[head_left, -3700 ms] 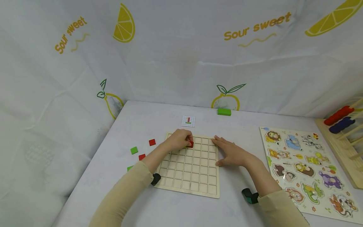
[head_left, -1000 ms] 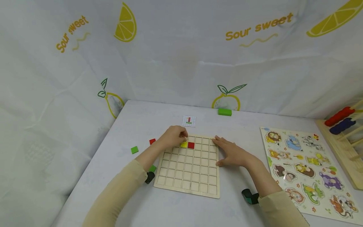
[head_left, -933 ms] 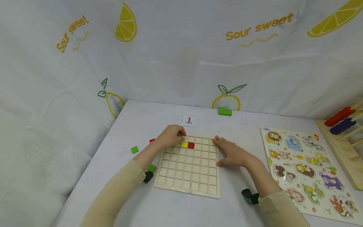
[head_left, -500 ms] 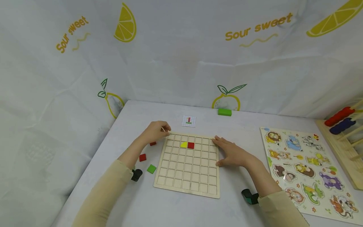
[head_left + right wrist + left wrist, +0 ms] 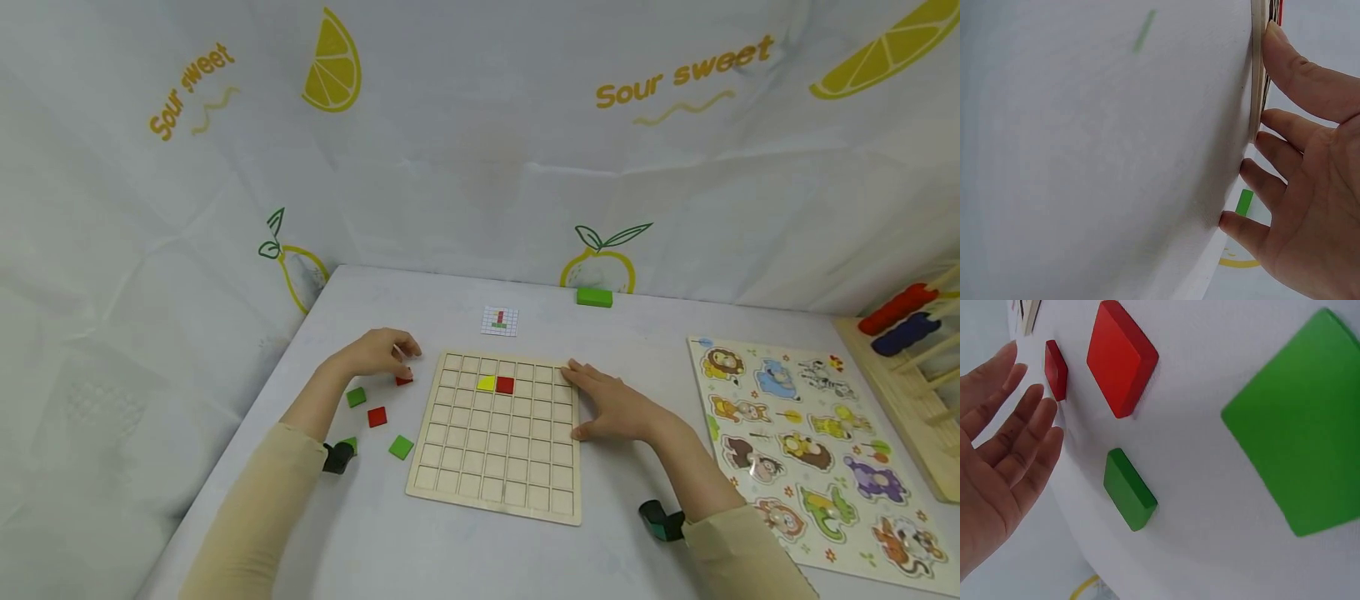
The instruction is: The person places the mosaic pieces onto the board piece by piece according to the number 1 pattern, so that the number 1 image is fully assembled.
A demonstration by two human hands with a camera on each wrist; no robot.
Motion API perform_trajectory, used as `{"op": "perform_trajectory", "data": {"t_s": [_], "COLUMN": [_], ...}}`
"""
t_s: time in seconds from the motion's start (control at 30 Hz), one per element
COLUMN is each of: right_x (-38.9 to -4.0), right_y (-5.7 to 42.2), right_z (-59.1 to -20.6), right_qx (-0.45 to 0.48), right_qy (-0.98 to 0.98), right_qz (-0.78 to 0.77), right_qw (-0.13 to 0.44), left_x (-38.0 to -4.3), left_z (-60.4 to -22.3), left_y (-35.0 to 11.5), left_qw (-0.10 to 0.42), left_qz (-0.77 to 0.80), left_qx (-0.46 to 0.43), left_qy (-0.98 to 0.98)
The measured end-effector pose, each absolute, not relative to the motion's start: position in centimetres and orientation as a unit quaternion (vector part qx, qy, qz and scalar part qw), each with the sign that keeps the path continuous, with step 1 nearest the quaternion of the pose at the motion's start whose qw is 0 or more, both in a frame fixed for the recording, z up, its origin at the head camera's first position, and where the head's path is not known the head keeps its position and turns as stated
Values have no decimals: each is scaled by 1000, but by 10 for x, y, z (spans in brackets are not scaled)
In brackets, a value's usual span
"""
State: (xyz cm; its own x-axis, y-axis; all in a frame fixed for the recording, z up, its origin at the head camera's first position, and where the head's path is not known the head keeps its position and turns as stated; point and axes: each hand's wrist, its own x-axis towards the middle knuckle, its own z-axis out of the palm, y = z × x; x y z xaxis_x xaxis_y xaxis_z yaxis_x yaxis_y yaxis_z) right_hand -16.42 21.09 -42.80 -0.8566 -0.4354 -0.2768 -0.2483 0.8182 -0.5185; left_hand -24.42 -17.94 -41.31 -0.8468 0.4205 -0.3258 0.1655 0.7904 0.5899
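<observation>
My left hand hovers at a loose red tile left of the board, its fingers loosely bent. In the left wrist view this red tile lies just past the fingertips, with nothing visibly gripped. My right hand rests spread along the right edge of the wooden grid board; thumb and fingertips touch that edge in the right wrist view. A yellow rounded piece and a red tile sit side by side in the board's second row.
Nearby lie another red tile and green tiles, one partly hidden by the left wrist camera. A pattern card and a green block are behind the board. An animal puzzle and a bead rack stand right.
My left hand has let go of the pieces on the board and moved left, off the board, to the loose red tile. The right hand has stayed in place.
</observation>
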Motion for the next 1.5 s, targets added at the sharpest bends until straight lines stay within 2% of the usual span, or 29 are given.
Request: {"op": "perform_trajectory", "data": {"t_s": [0.27,0.63,1.5], "right_x": [-165,-165,-167], "right_y": [211,212,212], "right_z": [-428,-428,-429], "right_qx": [-187,-191,-188], "right_qy": [933,933,934], "right_qz": [-238,-235,-232], "right_qw": [194,193,195], "left_x": [-243,-242,-245], "left_z": [-414,-417,-422], "left_y": [-190,-193,-187], "left_qw": [270,280,244], "left_qz": [270,288,266], "left_qx": [162,166,156], "left_qy": [910,901,919]}}
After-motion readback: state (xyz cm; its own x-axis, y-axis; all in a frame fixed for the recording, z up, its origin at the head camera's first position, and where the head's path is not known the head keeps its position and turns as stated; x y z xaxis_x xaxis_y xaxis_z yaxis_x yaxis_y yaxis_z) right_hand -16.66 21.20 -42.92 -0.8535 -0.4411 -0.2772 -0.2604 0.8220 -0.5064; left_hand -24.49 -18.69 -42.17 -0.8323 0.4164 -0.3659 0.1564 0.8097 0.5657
